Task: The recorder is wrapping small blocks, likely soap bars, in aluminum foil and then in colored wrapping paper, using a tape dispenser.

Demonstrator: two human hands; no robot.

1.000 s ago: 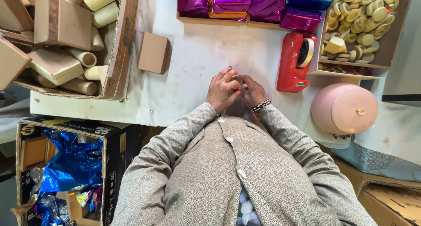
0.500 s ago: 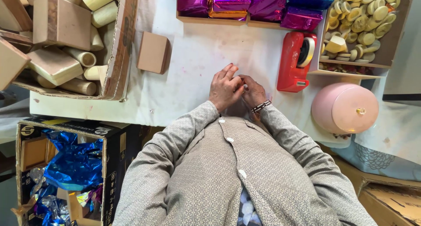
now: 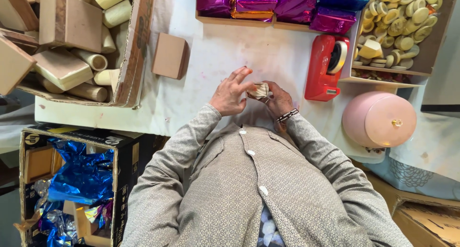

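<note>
Both hands meet over the white table [image 3: 230,41], close to the near edge. The left hand [image 3: 231,91] has its fingers [image 3: 241,75] spread and slightly curled, tips touching a small cream-coloured piece [image 3: 259,90]. The right hand [image 3: 278,99], with a beaded bracelet [image 3: 287,115] at the wrist, closes its fingers around the other side of the same piece, so the little thing sits pinched between the two hands, just above the tabletop.

Just right of the hands stands a red tape dispenser [image 3: 326,67] with a roll of tape on it. Farther right and nearer sits a round pink lidded container [image 3: 378,120]. At the far right, a cardboard tray [image 3: 433,45] holds many small pale round discs [image 3: 402,14]. Along the far edge lie shiny wrapped packages [image 3: 254,0] in magenta and blue.

Left of the hands, a small brown box [image 3: 170,55] lies alone on the table. Beyond it, a big open carton [image 3: 139,45] is piled with pale tubes and blocks [image 3: 72,41]. Below the table on the left, another carton [image 3: 120,151] holds crumpled blue foil [image 3: 81,175].
</note>
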